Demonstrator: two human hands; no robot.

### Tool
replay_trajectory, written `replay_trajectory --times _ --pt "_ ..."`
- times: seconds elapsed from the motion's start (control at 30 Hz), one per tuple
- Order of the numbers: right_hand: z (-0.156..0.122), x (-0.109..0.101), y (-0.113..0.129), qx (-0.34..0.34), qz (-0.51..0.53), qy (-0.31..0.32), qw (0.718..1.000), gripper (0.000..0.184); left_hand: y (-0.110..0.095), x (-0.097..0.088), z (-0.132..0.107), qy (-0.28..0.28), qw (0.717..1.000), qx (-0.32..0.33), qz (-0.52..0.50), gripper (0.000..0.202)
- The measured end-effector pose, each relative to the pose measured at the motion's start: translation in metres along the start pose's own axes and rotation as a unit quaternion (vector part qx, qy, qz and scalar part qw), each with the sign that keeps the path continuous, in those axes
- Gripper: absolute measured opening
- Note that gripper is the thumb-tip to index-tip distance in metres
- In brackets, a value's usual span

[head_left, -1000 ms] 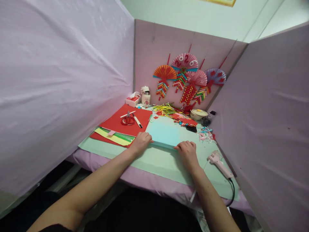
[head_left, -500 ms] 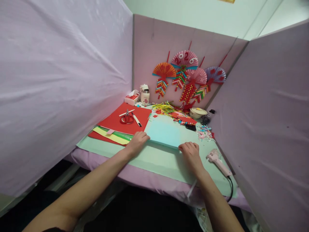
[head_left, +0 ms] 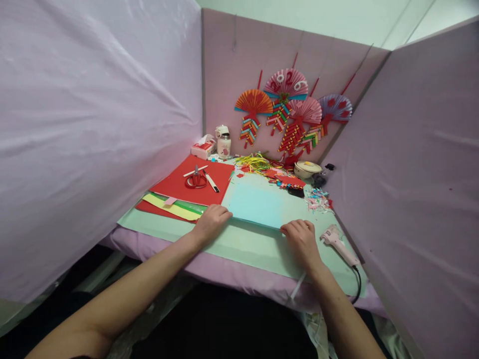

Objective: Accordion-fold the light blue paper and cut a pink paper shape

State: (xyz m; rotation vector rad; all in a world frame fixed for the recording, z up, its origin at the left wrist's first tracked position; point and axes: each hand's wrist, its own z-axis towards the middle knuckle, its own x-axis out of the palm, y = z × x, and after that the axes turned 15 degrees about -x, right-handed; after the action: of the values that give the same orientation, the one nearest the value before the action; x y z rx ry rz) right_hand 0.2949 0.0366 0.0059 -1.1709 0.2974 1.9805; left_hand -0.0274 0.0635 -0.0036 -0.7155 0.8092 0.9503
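Observation:
A light blue sheet of paper (head_left: 256, 202) lies on the pale green table cover, its near edge a narrow strip of deeper blue. My left hand (head_left: 213, 219) pinches the near left corner of this sheet. At the near right corner my right hand (head_left: 300, 239) pinches it too, the fingers bent together. Left of the sheet, red paper (head_left: 172, 179) carries scissors with red handles (head_left: 196, 180), a white craft knife (head_left: 211, 181) and a thin white stick (head_left: 195, 171). Yellow and green sheets stick out below the red paper.
A pink glue gun (head_left: 340, 245) with a black cord lies to the right. Paper scraps (head_left: 317, 200), yellow strands (head_left: 254, 162), a lidded bowl (head_left: 307, 169), a bottle (head_left: 223, 143) and a tissue pack (head_left: 203, 147) stand behind. Several paper fans (head_left: 286, 84) hang on the back panel.
The view has shifted slightly. My right hand has moved a little to the right along with the sheet's right corner, and the near edge strip looks thinner. Both hands keep their pinch.

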Motion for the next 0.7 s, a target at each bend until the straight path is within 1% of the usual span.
replay_trajectory --times 0.07,0.13,0.2,0.27,0.3,0.37,0.43,0.5,0.57,0.63,0.7 --pt "-0.008 -0.002 0.002 -0.002 0.0 0.019 1.0 0.015 0.0 -0.003 -0.007 0.011 1.0 0.001 0.016 0.021" --pt "-0.016 -0.002 0.003 -0.001 0.005 0.045 0.999 0.018 -0.004 -0.005 -0.013 0.011 1.0 -0.004 0.029 0.022" --pt "-0.024 -0.001 0.003 0.001 0.013 0.07 0.997 0.02 -0.013 -0.006 -0.017 0.003 1.0 -0.01 0.029 0.026" --pt "-0.029 -0.002 0.003 0.005 0.016 0.091 0.996 0.019 -0.028 -0.004 -0.018 0.012 1.0 0.001 0.013 0.033" --pt "-0.03 -0.003 0.002 0.006 0.015 0.098 0.995 0.019 -0.036 -0.003 -0.018 0.032 0.999 0.018 0.002 0.037" --pt "-0.03 -0.007 0.002 0.007 0.011 0.103 0.995 0.019 -0.051 0.003 -0.017 0.099 0.994 0.048 -0.005 0.043" --pt "-0.026 -0.011 0.007 0.007 0.012 0.086 0.996 0.022 -0.063 0.008 -0.017 0.161 0.986 0.044 0.006 0.05" --pt "-0.02 -0.013 0.017 0.004 0.03 0.058 0.998 0.03 -0.069 0.012 -0.018 0.193 0.981 0.025 0.019 0.056" --pt "-0.012 -0.011 0.032 -0.009 0.064 0.044 0.997 0.04 -0.072 0.013 -0.02 0.199 0.979 0.015 0.025 0.061" --pt "-0.004 -0.006 0.048 -0.028 0.102 0.062 0.992 0.049 -0.073 0.013 -0.021 0.197 0.98 0.017 0.03 0.065" --pt "0.002 0.002 0.061 -0.028 0.119 0.089 0.988 0.054 -0.076 0.012 -0.021 0.197 0.98 0.019 0.033 0.068"
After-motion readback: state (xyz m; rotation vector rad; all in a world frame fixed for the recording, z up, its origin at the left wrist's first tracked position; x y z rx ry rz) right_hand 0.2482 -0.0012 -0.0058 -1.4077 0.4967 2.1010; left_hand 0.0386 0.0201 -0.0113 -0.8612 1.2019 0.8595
